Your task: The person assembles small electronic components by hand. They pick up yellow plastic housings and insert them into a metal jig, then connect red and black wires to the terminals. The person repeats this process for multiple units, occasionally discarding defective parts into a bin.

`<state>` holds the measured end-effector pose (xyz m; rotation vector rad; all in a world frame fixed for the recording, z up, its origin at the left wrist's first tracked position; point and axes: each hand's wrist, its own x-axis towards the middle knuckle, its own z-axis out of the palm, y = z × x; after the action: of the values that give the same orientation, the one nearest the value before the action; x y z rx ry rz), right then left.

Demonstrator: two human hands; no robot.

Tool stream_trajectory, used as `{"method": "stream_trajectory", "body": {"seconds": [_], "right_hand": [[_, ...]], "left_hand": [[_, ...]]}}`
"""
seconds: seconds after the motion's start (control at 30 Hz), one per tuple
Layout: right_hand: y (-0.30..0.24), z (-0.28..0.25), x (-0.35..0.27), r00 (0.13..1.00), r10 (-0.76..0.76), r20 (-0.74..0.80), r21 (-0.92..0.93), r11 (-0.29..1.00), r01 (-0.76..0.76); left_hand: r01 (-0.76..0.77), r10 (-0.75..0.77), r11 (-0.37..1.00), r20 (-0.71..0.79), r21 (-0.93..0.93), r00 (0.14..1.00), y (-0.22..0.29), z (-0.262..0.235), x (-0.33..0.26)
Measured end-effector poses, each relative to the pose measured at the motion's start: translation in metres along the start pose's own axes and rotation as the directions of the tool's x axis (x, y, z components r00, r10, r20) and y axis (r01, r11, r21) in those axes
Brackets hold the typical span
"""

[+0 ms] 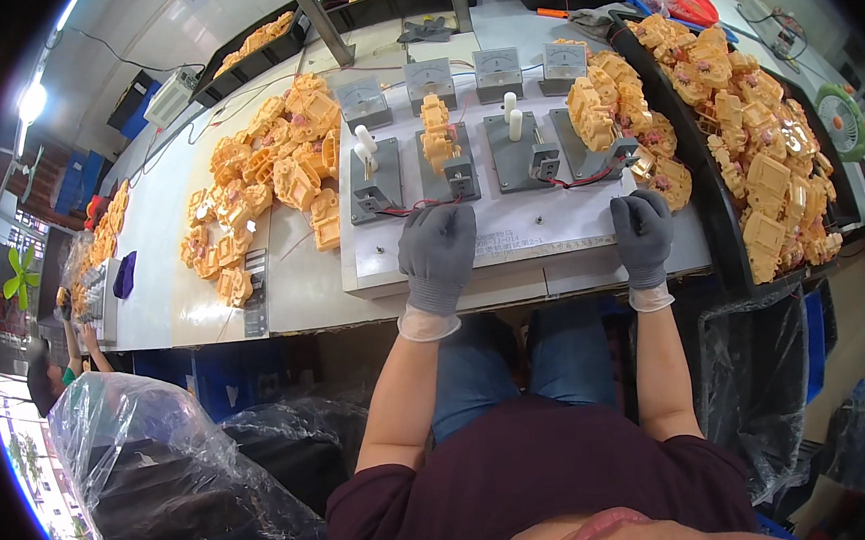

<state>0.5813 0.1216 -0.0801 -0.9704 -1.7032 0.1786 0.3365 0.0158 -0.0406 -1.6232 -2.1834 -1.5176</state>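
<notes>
A white test board (510, 234) carries a row of grey fixtures with clamps and meters. My left hand (438, 252), in a grey glove, rests at the board's front below the second fixture. Its fingers are curled in, and anything inside them is hidden. A yellow plastic housing (436, 134) stands upright in that fixture. My right hand (643, 235), gloved alike, is closed at the board's front right corner; what it holds, if anything, cannot be made out. Above it, another yellow housing (590, 113) sits in the fourth fixture. White posts (514, 122) stand on the third fixture (513, 159), which bears no housing.
Yellow housings lie heaped left of the board (283, 145). A black tray (731, 239) full of them stands at the right. Several meters (429, 82) line the board's back. Metal posts (320, 22) rise behind. A co-worker's arm (89, 339) shows at far left.
</notes>
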Motion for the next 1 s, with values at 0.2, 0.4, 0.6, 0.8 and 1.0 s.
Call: {"method": "stream_trajectory", "body": {"seconds": [0.2, 0.4, 0.6, 0.8, 1.0], "right_hand": [[-0.001, -0.002, 0.001, 1.000, -0.020, -0.004, -0.012, 1.000, 0.020], [-0.002, -0.003, 0.000, 1.000, -0.011, -0.015, 0.009, 1.000, 0.011], [0.001, -0.002, -0.001, 0.998, -0.022, -0.059, -0.025, 0.999, 0.020], [-0.001, -0.005, -0.001, 0.999, -0.021, -0.042, -0.022, 1.000, 0.020], [-0.007, -0.019, 0.001, 0.992, 0.005, 0.126, -0.032, 1.000, -0.001]], "left_hand": [[0.073, -0.073, 0.996, 0.003, -0.052, 0.997, -0.001, 0.001, -0.001], [0.018, -0.017, 0.986, 0.006, -0.168, 1.000, -0.015, 0.002, -0.005], [0.172, -0.170, 0.908, 0.039, -0.383, 0.985, -0.012, 0.004, -0.007], [0.193, -0.179, 0.909, 0.072, -0.371, 0.981, -0.006, -0.002, -0.007], [0.200, -0.243, 0.738, 0.022, -0.644, 0.970, -0.004, 0.005, -0.009]]}}
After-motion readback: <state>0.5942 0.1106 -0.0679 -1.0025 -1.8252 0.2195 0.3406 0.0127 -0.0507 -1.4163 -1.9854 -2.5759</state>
